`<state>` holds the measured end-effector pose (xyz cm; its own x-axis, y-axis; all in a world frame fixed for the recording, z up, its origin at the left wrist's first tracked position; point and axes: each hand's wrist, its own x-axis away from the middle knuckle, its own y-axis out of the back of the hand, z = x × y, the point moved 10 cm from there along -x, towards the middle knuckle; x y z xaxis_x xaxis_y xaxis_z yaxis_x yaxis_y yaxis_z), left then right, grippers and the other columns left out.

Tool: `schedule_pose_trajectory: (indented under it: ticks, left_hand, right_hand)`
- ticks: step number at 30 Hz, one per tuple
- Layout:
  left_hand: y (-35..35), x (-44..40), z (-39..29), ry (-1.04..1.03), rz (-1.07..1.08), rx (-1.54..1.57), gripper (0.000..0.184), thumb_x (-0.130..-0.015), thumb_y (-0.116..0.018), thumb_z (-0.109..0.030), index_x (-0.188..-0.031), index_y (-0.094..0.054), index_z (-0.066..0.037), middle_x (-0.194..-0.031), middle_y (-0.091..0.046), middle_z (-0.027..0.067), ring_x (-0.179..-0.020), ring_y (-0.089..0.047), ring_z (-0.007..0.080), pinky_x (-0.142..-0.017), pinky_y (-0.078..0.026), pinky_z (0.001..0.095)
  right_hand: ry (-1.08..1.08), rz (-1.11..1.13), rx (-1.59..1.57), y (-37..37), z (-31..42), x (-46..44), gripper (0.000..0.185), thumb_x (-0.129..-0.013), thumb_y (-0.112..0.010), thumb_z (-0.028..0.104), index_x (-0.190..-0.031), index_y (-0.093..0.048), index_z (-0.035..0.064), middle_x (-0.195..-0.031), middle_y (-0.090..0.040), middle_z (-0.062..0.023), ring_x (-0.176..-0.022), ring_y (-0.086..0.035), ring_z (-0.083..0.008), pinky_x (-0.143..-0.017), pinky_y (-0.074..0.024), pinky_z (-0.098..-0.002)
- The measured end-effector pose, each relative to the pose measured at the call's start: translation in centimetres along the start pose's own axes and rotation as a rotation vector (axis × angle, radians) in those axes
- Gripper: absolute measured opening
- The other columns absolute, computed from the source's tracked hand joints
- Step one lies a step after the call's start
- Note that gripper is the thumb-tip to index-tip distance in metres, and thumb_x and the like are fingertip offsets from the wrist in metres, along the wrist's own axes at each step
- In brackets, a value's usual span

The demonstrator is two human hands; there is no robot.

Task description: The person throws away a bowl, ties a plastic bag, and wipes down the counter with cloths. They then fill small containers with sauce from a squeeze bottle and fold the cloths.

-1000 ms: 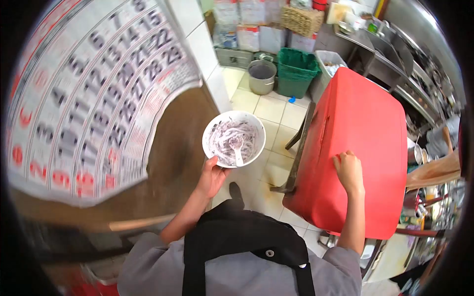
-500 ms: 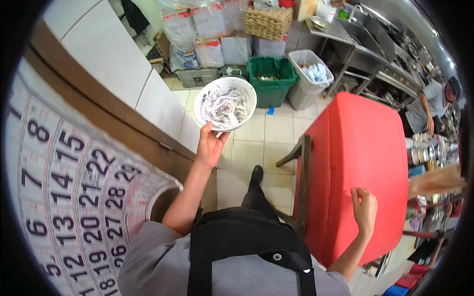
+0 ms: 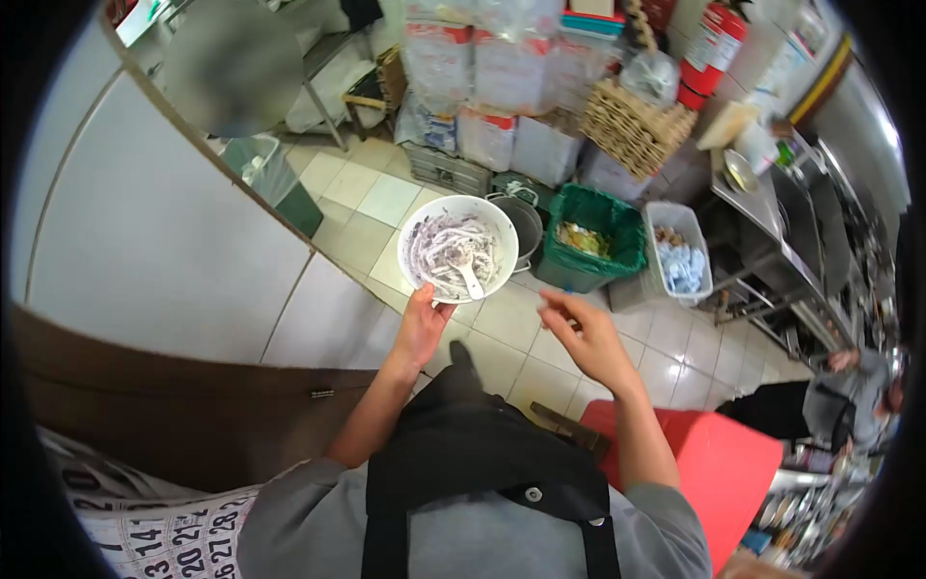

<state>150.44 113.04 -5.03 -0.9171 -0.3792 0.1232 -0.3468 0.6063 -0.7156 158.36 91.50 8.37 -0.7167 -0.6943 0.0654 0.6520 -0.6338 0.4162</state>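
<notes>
"While the left hand grips the white bowl, where is the bowl?"

"Held up before the apron, over the tiled floor; thumb at the near edge, fingers underneath."

"Contents?"

"Pale residue with dark purple streaks, smeared round the inside. White spoon lies in it, handle toward the near rim."

"And the right hand?"

"Apart from the bowl, just to its right, in mid-air. Fingers loosely bent, thumb parted from them."

"Surroundings?"

"Green bin beyond the right hand, a lighter bin just beside it, a grey pot partly hidden behind the bowl. Red-covered furniture under the right forearm; person in grey, far right."
</notes>
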Motion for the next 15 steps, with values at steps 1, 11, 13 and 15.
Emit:
schedule_pose_trajectory:
  ticks: [1, 11, 13, 15]
  left_hand:
    - [1.0, -0.8, -0.2, -0.012, -0.024, 0.004, 0.057, -0.093, -0.054, -0.032, -0.141, -0.037, -0.006, -0.141, -0.046, 0.0048, -0.13, -0.043, 0.0188, -0.112, -0.034, 0.0373]
    - [1.1, -9.5, -3.4, -0.031, 0.042, -0.041, 0.079, -0.084, -0.065, -0.04, -0.145, -0.029, -0.004, -0.144, -0.043, 0.0079, -0.132, -0.043, 0.0201, -0.113, -0.031, 0.0393]
    - [2.1, -10.5, -4.4, -0.048, -0.015, -0.033, 0.08, -0.083, -0.066, -0.041, -0.145, -0.029, -0.005, -0.143, -0.044, 0.0073, -0.131, -0.043, 0.0199, -0.112, -0.032, 0.0396]
    - [3.7, -11.0, -2.7, -0.019, -0.05, -0.006, 0.083, -0.082, -0.068, -0.041, -0.146, -0.029, -0.007, -0.142, -0.044, 0.0059, -0.131, -0.044, 0.0194, -0.111, -0.033, 0.0401]
  right_hand:
    - [0.003, 0.027, 0.0, -1.5, -1.6, -3.2, 0.039, -0.095, -0.059, 0.023, -0.126, -0.057, -0.0021, -0.104, -0.067, -0.0146, -0.091, -0.066, -0.0216, -0.077, -0.0516, -0.033]
    - [-0.196, 0.369, -0.537, -6.2, -5.3, -19.7, 0.048, -0.102, -0.044, 0.035, -0.14, -0.04, 0.0064, -0.116, -0.061, -0.0074, -0.096, -0.063, -0.0176, -0.076, -0.0511, -0.0298]
    - [-0.206, 0.445, -0.589, -5.9, -3.8, -22.8, 0.048, -0.102, -0.044, 0.031, -0.141, -0.038, 0.0045, -0.113, -0.061, -0.0077, -0.091, -0.063, -0.0166, -0.074, -0.0516, -0.0291]
    - [-0.209, 0.559, -0.597, -6.4, -5.1, -25.6, 0.049, -0.1, -0.047, 0.028, -0.141, -0.036, 0.003, -0.111, -0.062, -0.008, -0.087, -0.063, -0.0162, -0.072, -0.0526, -0.0293]
